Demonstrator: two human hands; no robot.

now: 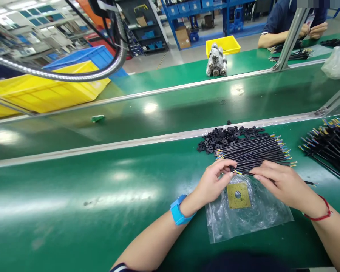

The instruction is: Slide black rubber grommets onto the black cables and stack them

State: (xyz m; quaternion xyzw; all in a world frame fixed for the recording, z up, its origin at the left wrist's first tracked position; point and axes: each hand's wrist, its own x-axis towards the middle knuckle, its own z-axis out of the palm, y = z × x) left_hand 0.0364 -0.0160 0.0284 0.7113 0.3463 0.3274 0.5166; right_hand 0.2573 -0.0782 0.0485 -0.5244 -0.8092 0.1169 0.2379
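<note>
My left hand (215,179) pinches a small black part (231,168) between thumb and fingertips. Closed on a black cable (248,173) is my right hand (280,181); the cable's yellow and white wire ends reach the black part. Whether the wires enter it is too small to tell. Just beyond the hands lies a row of black cables (252,151) with coloured wire ends, and behind it a pile of small black parts (221,138). A yellowish square plate (238,195) with a round hole lies at a clear plastic bag (252,223) below my hands.
More black cables (331,147) are heaped at the right. A metal rail (147,140) runs behind the green table (73,211). Across the belt stand wrapped rolls (216,62), a yellow bin (223,45) and a large yellow crate (59,88). Another person's hands (314,31) work at the upper right.
</note>
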